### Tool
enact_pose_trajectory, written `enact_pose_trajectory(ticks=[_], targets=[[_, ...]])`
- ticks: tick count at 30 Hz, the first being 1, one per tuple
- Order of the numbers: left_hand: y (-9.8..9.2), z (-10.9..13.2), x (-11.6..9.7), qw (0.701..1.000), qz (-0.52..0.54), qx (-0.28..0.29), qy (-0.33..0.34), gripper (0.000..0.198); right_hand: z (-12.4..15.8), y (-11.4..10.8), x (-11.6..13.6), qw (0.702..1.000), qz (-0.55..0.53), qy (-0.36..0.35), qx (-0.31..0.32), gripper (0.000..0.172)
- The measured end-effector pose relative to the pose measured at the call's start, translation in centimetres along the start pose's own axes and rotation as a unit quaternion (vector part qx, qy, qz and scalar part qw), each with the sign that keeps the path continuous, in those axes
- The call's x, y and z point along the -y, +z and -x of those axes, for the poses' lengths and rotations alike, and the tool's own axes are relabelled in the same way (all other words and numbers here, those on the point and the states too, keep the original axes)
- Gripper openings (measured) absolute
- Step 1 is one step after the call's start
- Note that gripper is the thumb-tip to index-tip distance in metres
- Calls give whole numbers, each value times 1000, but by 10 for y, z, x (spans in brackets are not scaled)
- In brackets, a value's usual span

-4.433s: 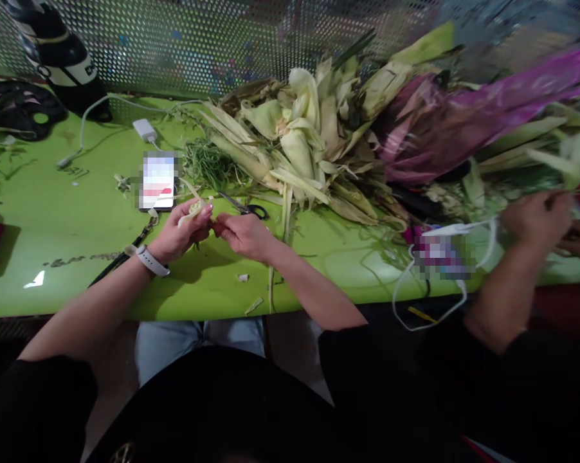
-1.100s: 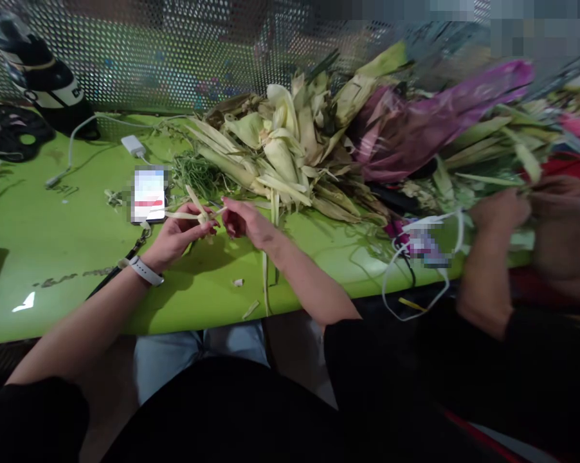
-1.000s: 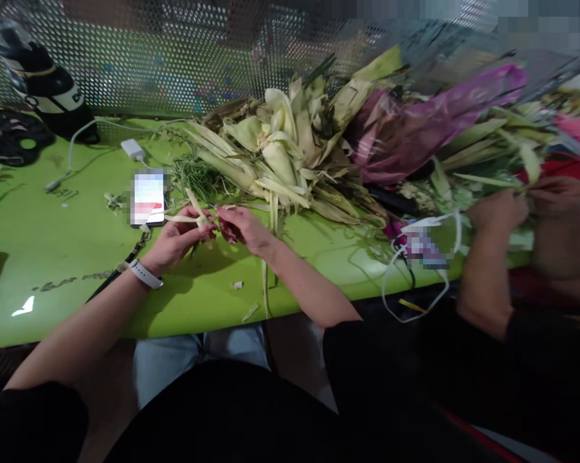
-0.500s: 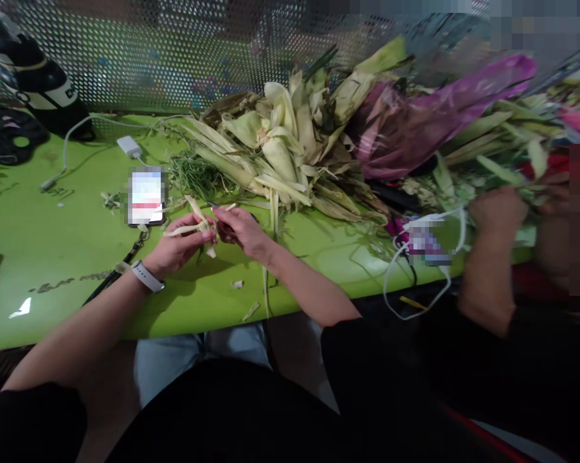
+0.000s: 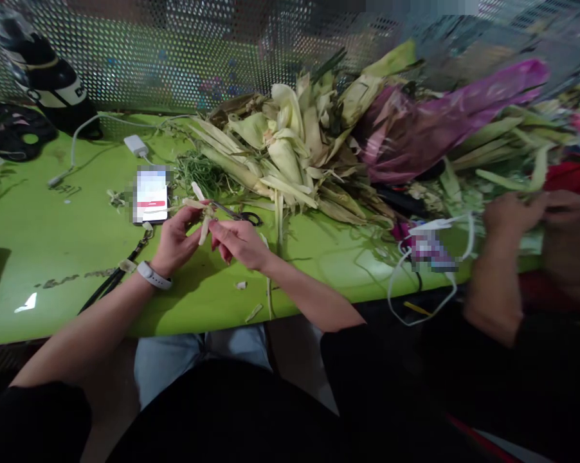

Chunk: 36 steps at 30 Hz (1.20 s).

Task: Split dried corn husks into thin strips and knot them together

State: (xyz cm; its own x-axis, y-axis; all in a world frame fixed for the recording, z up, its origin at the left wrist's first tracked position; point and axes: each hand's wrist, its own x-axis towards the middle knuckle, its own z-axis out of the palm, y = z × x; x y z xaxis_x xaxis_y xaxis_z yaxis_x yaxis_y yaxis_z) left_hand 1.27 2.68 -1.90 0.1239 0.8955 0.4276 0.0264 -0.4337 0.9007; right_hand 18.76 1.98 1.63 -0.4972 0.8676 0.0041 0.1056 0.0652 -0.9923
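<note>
My left hand is closed on folded strips of pale corn husk, their ends sticking out above and below the fingers. My right hand meets it from the other side, thumb and finger pinching the same strips. Just beyond the right hand is a pair of dark-handled scissors, its blades pointing left toward the husk. Past both hands, a bundle of thin green strands lies against a large heap of corn husks.
A phone on a black strap lies left of my hands on the green table. A dark bottle stands at the back left. Rightward are a purple plastic bag, a white cable and a co-worker's hands.
My right hand has shifted slightly right and down, and the scissors now show beyond it instead of being mostly hidden by it. The husk strips have turned more upright. The view has shifted a little.
</note>
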Motion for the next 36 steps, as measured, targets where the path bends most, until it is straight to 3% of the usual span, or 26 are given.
enact_pose_trajectory(ticks=[8,13,18,22,25,27,29,30,34,36], targets=[[-2,2,-1,994,-103,-8,34,22,0,9,-4,991,-127,30,44,40],[-7,0,2,988,-151,-30,14,19,-1,8,-6,989,-123,44,71,35],[-7,-3,-2,996,-88,-9,-9,17,-1,10,-6,990,-106,42,88,35],[-7,-9,-12,997,75,7,-36,29,1,7,-2,991,-75,36,100,40],[-8,-12,-15,983,164,-5,-82,30,4,-1,2,1000,-11,-25,2,46],[-8,-13,-15,975,194,-12,-106,31,3,-7,4,987,51,-90,-124,42],[-8,-11,-14,970,208,-14,-126,32,1,-11,6,969,97,-125,-190,34],[-7,-11,-13,968,211,-14,-135,32,0,-12,6,973,100,-118,-172,31],[-7,-8,-13,962,222,-1,-161,29,-4,-5,1,998,-15,-26,51,30],[-8,-8,-13,957,233,4,-170,27,-4,-1,-2,995,-53,-21,80,29]])
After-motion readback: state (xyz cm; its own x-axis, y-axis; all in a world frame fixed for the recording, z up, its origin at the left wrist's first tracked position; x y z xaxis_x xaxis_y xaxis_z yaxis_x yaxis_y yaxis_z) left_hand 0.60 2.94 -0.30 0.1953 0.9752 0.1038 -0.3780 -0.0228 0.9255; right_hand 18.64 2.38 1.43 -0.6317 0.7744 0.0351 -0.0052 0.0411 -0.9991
